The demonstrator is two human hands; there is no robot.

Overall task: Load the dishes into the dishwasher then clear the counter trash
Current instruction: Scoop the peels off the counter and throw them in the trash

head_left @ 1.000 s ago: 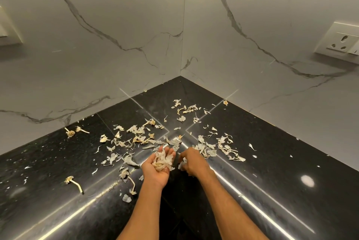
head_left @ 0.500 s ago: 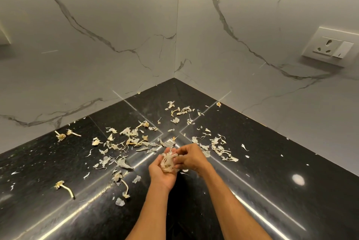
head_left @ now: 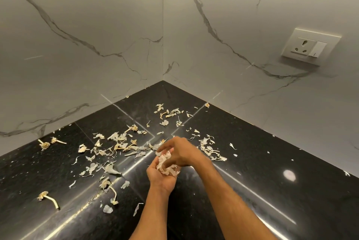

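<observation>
Trash-clearing stage, in progress, maybe a small fraction gathered. Left hand (head_left: 162, 176) is cupped palm-up over the tabletop (head_left: 272, 191), holding a wad of garlic skins (head_left: 166, 164); right hand (head_left: 179, 153) sits on top of the wad, fingers curled loosely, pressing or dropping a pinch into it, so it's partly closed on skins, though exactly how much it grips I can't tell. Most of the trash is not yet picked up: a dense scatter of peels (head_left: 120, 142) left of the hands toward the left wall, a smaller patch (head_left: 169, 113) near the back corner, a strip (head_left: 211, 150) just right of the hands, plus stray garlic stems, one (head_left: 48, 199) near the front-left edge and two (head_left: 48, 142) close to the left wall. Fine flecks are spread across the dark surface too; those will likely need a wipe, not pinching. No dishes, dishwasher or bin in view, so the dish-loading part can't be verified from here; judging by the activity, it's presumably done. Left: collect the remaining scatter, then carry the handful to a bin. Risk: the skins are light and may slip out of the cupped hand.
</observation>
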